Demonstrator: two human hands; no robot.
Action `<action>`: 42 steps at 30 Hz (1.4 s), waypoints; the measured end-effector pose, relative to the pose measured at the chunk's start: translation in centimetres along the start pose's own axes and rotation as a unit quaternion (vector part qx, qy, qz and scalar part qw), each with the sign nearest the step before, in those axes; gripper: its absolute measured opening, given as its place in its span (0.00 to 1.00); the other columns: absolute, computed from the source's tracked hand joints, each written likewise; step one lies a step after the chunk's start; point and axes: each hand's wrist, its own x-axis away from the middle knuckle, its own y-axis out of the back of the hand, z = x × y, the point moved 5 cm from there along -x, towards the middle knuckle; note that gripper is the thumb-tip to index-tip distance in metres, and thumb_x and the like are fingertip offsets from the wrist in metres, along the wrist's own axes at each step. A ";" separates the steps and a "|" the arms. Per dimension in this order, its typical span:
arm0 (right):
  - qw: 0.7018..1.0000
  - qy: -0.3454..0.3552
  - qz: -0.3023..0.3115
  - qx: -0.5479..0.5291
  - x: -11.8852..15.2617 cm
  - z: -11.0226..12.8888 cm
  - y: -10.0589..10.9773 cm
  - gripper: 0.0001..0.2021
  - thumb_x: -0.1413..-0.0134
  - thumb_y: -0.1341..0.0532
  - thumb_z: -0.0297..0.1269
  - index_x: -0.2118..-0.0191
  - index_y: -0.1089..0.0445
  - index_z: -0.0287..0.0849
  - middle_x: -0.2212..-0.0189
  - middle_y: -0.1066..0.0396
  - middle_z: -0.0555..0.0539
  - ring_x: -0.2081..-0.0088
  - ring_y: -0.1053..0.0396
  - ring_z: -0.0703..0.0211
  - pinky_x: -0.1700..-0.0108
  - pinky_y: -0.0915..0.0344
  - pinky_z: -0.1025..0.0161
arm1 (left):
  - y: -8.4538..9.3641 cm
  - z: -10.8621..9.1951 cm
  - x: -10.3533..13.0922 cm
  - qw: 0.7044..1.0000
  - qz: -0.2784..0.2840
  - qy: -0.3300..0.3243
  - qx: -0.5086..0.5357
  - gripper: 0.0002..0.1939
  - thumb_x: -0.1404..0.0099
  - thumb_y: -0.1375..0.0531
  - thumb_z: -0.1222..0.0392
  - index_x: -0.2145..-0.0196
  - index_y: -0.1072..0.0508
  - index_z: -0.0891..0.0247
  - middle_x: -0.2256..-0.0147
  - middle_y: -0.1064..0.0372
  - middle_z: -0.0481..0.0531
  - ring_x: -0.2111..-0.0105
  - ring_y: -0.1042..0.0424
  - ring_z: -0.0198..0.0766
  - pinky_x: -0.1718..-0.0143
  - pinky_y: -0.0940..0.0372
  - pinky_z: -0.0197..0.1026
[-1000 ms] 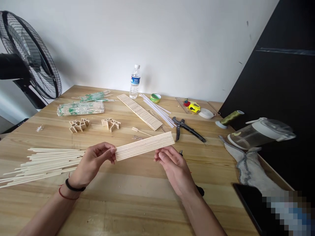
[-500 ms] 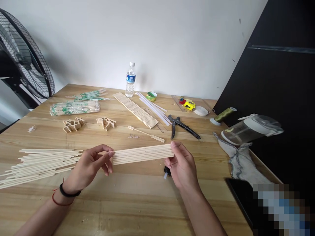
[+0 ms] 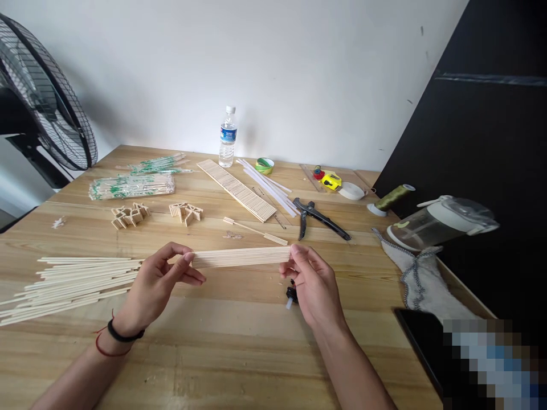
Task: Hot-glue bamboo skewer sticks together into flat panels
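Observation:
A flat panel of pale wooden sticks (image 3: 241,257) lying side by side is held above the table, between my two hands. My left hand (image 3: 160,285) pinches its left end between thumb and fingers. Its right end is gripped by my right hand (image 3: 314,285). Loose sticks (image 3: 85,282) are spread on the table beside my left hand. Just left of my right palm lies a small black-capped item with a clear tip (image 3: 291,296), partly hidden by that hand. Beyond the panel rests a thin stick with short pieces at both ends (image 3: 256,230).
Behind stand a water bottle (image 3: 228,136), a slatted strip (image 3: 237,191), white strips (image 3: 269,185), black cutters (image 3: 320,218) and a yellow tape measure (image 3: 331,181). Wrapped sticks (image 3: 132,185) and small wooden assemblies (image 3: 130,215) lie left; a pitcher (image 3: 431,222) and phone (image 3: 419,341) sit right.
The panel has been raised slightly and tilted to a flatter angle, so its face looks narrower. Both hands still hold its ends; my right hand has shifted a little left.

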 end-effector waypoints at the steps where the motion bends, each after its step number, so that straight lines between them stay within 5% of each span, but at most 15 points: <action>1: 1.000 0.003 0.005 -0.014 -0.1 0.0 0.0 0.21 0.60 0.20 0.55 0.70 0.23 0.44 0.75 0.31 0.54 0.73 0.29 0.62 0.70 0.31 0.63 | 0.0 -0.2 0.0 1.000 0.001 -0.018 0.002 0.23 0.33 0.33 0.39 0.58 0.27 0.62 0.70 0.17 0.55 0.67 0.15 0.48 0.59 0.19 0.49; 8: 0.994 0.022 0.033 -0.099 -0.1 0.2 0.0 0.12 0.53 0.22 0.46 0.67 0.19 0.45 0.64 0.24 0.49 0.63 0.27 0.57 0.54 0.27 0.54 | 0.0 -2.0 0.7 0.973 -0.024 -0.219 -0.071 0.06 0.26 0.36 0.56 0.59 0.20 0.59 0.55 0.23 0.53 0.56 0.18 0.44 0.52 0.22 0.45; 16: 0.983 -0.023 0.030 -0.180 -0.4 0.3 0.6 0.09 0.53 0.26 0.38 0.63 0.19 0.48 0.64 0.23 0.51 0.58 0.27 0.57 0.55 0.28 0.60 | -1.3 -4.4 4.0 0.837 -0.039 -0.462 -0.293 0.18 0.31 0.38 0.76 0.52 0.21 0.55 0.53 0.24 0.54 0.49 0.23 0.43 0.51 0.25 0.42; 20: 0.979 -0.033 0.022 -0.198 -0.5 0.5 1.0 0.12 0.50 0.28 0.40 0.58 0.18 0.46 0.61 0.20 0.48 0.56 0.25 0.55 0.51 0.27 0.60 | -2.5 -4.2 4.9 0.820 -0.017 -0.477 -0.316 0.20 0.31 0.40 0.78 0.49 0.23 0.56 0.49 0.27 0.57 0.52 0.21 0.41 0.55 0.22 0.38; 28: 0.967 -0.058 0.018 -0.248 -0.1 0.9 0.5 0.09 0.49 0.28 0.40 0.61 0.17 0.46 0.64 0.21 0.48 0.63 0.26 0.57 0.62 0.27 0.61 | -2.8 -4.0 5.0 0.817 -0.006 -0.474 -0.327 0.17 0.29 0.41 0.77 0.50 0.24 0.58 0.46 0.26 0.60 0.51 0.19 0.41 0.54 0.22 0.37; 33: 0.974 -0.042 0.066 -0.214 0.1 1.2 0.1 0.14 0.46 0.28 0.53 0.62 0.19 0.50 0.72 0.29 0.51 0.75 0.38 0.60 0.70 0.33 0.59 | -3.0 -4.3 5.1 0.821 -0.003 -0.470 -0.325 0.16 0.29 0.41 0.74 0.51 0.24 0.55 0.49 0.20 0.58 0.51 0.17 0.44 0.57 0.21 0.38; 42: 0.977 -0.074 0.117 -0.162 0.5 0.6 -0.8 0.22 0.51 0.26 0.61 0.60 0.18 0.48 0.77 0.41 0.55 0.75 0.42 0.60 0.72 0.37 0.60 | -3.2 -4.6 5.2 0.833 0.000 -0.465 -0.301 0.16 0.30 0.41 0.75 0.53 0.23 0.57 0.55 0.18 0.55 0.56 0.16 0.39 0.57 0.24 0.33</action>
